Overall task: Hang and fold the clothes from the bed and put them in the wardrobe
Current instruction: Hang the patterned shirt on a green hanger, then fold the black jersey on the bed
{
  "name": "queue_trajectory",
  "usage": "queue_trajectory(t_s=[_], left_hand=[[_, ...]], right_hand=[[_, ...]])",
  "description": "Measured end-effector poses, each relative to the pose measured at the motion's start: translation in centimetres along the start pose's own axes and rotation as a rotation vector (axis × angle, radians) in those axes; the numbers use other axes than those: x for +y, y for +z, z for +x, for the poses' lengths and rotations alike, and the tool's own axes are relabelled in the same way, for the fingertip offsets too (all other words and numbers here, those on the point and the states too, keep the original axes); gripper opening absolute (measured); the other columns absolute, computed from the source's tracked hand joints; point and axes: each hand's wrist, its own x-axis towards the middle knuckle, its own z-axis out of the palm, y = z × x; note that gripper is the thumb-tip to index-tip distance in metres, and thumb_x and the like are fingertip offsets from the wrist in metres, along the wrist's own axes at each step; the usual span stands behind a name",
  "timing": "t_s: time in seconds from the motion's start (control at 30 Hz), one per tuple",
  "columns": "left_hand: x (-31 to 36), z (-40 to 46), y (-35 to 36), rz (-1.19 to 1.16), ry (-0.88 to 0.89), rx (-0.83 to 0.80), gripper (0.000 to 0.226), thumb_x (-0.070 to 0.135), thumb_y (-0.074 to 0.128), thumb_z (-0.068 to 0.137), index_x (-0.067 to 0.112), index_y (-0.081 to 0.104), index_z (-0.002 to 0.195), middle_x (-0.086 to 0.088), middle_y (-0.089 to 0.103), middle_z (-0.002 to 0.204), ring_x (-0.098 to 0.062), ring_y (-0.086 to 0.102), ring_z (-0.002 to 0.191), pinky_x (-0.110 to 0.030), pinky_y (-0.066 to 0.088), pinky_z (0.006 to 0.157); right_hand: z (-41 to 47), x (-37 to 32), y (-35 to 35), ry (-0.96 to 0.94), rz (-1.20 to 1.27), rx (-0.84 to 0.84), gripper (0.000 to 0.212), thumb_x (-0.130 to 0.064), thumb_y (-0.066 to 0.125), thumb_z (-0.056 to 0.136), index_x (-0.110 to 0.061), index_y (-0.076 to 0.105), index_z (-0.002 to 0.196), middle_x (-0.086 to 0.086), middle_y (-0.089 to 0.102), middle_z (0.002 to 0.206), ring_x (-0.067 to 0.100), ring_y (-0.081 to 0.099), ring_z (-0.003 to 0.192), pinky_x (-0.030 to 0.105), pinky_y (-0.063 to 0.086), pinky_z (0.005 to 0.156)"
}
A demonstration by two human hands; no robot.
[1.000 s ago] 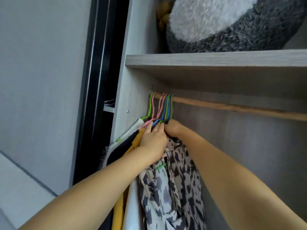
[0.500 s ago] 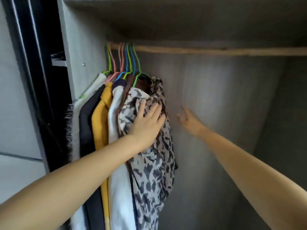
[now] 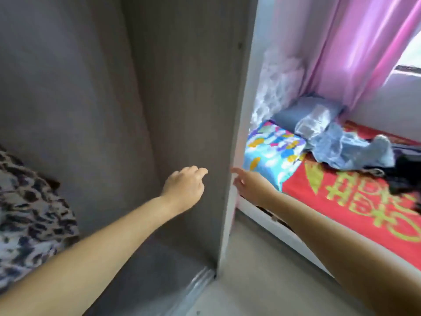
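Swung right since half a second ago, away from the rail and hangers and toward the bed (image 3: 355, 215). Left hand (image 3: 185, 187) off the animal-print garment (image 3: 32, 197), now held in the air before the wardrobe's grey side panel (image 3: 189, 92), fingers loosely curled, grasping nothing. Right hand (image 3: 250, 185) out past the panel's front edge, fingers relaxed and extended, also holding nothing; whether touching the edge cannot be told through the blur. Animal-print garment hanging at far left inside the wardrobe, only its lower part in view. Remaining clothes lying on the bed at right: a pale blue garment (image 3: 348, 147) crumpled across the red cover, a dark garment (image 3: 405, 174) just beside it at the frame's edge. Bright cartoon-print pillow (image 3: 271, 153) at the bed's head, a blue-grey pillow (image 3: 303, 112) behind it. Pink curtain (image 3: 355, 46) hanging above the bed.
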Motion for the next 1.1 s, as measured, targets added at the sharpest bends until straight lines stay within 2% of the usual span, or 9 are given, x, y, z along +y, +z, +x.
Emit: queue_trajectory(t_s=[0.2,0.3,0.33,0.37,0.43,0.5,0.73,0.93,1.1], left_hand=[[14.4,4.3,7.4,-0.098,0.270,-0.255,0.043,0.021,0.041,0.095,0.021,0.042,0.138,-0.004,0.050,0.133,-0.024,0.047,0.124,-0.039,0.044,0.092],[21.2,6.7,10.7,-0.132,0.362,-0.322,0.041,0.021,0.042,0.093,0.021,0.045,0.134,-0.004,0.053,0.126,-0.024,0.049,0.121,-0.038,0.045,0.091],[23.4,7.5,11.9,-0.159,0.376,-0.338,0.040,0.021,0.042,0.093,0.021,0.046,0.133,-0.003,0.054,0.126,-0.023,0.050,0.121,-0.037,0.045,0.091],[25.7,8.3,13.0,-0.185,0.382,-0.352,0.039,0.021,0.042,0.093,0.021,0.047,0.132,-0.002,0.055,0.126,-0.022,0.050,0.120,-0.035,0.046,0.090],[30.2,9.9,15.2,-0.226,0.385,-0.386,0.040,0.021,0.042,0.093,0.021,0.047,0.133,-0.001,0.056,0.129,-0.021,0.053,0.118,-0.033,0.044,0.086],[34.8,11.5,17.3,-0.256,0.395,-0.437,0.040,0.021,0.041,0.095,0.021,0.046,0.135,-0.002,0.057,0.128,-0.022,0.055,0.113,-0.033,0.044,0.083],[47.7,15.7,22.9,-0.345,0.452,-0.556,0.039,0.020,0.040,0.097,0.018,0.046,0.135,-0.002,0.060,0.121,-0.019,0.061,0.094,-0.036,0.052,0.074],[53.8,20.9,28.7,-0.349,0.487,-0.657,0.039,0.019,0.040,0.097,0.018,0.046,0.136,-0.002,0.064,0.111,-0.008,0.049,0.061,-0.026,0.036,0.050],[58.2,28.5,34.4,-0.322,0.526,-0.717,0.039,0.017,0.038,0.097,0.018,0.048,0.135,0.000,0.064,0.115,-0.004,0.046,0.056,-0.024,0.033,0.046]], right_hand=[[-11.7,13.8,-1.9,0.363,-0.018,-0.068,0.035,-0.020,0.037,0.101,-0.020,0.052,0.132,0.008,0.067,0.116,0.030,0.064,0.103,0.035,0.048,0.090],[-16.7,19.6,-3.2,0.538,0.080,-0.015,0.044,-0.024,0.024,0.102,-0.039,0.056,0.127,-0.016,0.069,0.104,-0.002,0.064,0.092,0.012,0.028,0.106],[-18.1,21.6,-3.9,0.635,0.116,0.183,0.046,-0.026,0.022,0.100,-0.045,0.058,0.122,-0.020,0.069,0.096,-0.007,0.062,0.082,0.006,0.028,0.100],[-19.3,23.8,-4.5,0.758,0.263,0.139,0.041,-0.026,0.027,0.099,-0.041,0.059,0.122,-0.015,0.070,0.096,-0.001,0.063,0.080,0.011,0.037,0.093],[-21.7,29.3,-4.6,0.691,0.098,0.038,0.033,-0.025,0.039,0.098,-0.025,0.055,0.127,0.001,0.069,0.100,0.019,0.067,0.087,0.031,0.052,0.082],[-23.9,34.1,-6.0,0.757,0.120,0.031,0.029,-0.026,0.039,0.098,-0.023,0.053,0.123,0.001,0.069,0.092,0.021,0.068,0.080,0.040,0.055,0.076],[-28.9,45.5,-10.2,0.940,0.222,0.070,0.035,-0.022,0.039,0.097,-0.026,0.051,0.130,-0.004,0.068,0.094,0.015,0.066,0.071,0.036,0.054,0.066],[-28.1,53.7,-10.9,1.015,0.282,0.067,0.037,-0.021,0.037,0.098,-0.025,0.049,0.133,-0.005,0.067,0.086,0.013,0.064,0.063,0.032,0.051,0.057],[-25.8,61.4,-11.7,1.106,0.360,0.085,0.038,-0.020,0.036,0.099,-0.024,0.047,0.135,-0.004,0.068,0.087,0.019,0.066,0.069,0.034,0.050,0.059]])
